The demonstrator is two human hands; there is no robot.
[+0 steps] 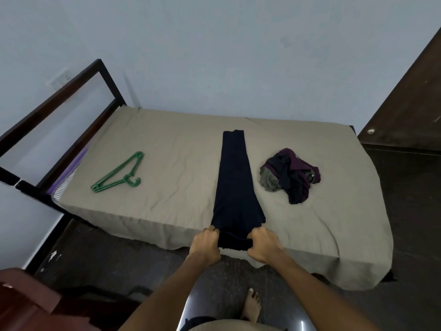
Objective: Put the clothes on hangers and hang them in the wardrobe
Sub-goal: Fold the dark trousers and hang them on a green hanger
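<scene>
Dark navy trousers [235, 182] lie stretched lengthwise across the bed, folded narrow. My left hand [205, 244] grips the near end at its left corner, and my right hand [263, 244] grips the right corner, at the bed's front edge. Green plastic hangers [119, 174] lie stacked on the left part of the bed. A crumpled pile of clothes [290, 175], purple, dark and grey, sits to the right of the trousers.
The bed has a beige sheet [179, 144] and a dark metal frame [71, 91] at the left. A dark wooden wardrobe door [410, 103] stands at the right. A reddish chair [26, 299] is at the lower left. My bare foot [251, 304] is on the dark floor.
</scene>
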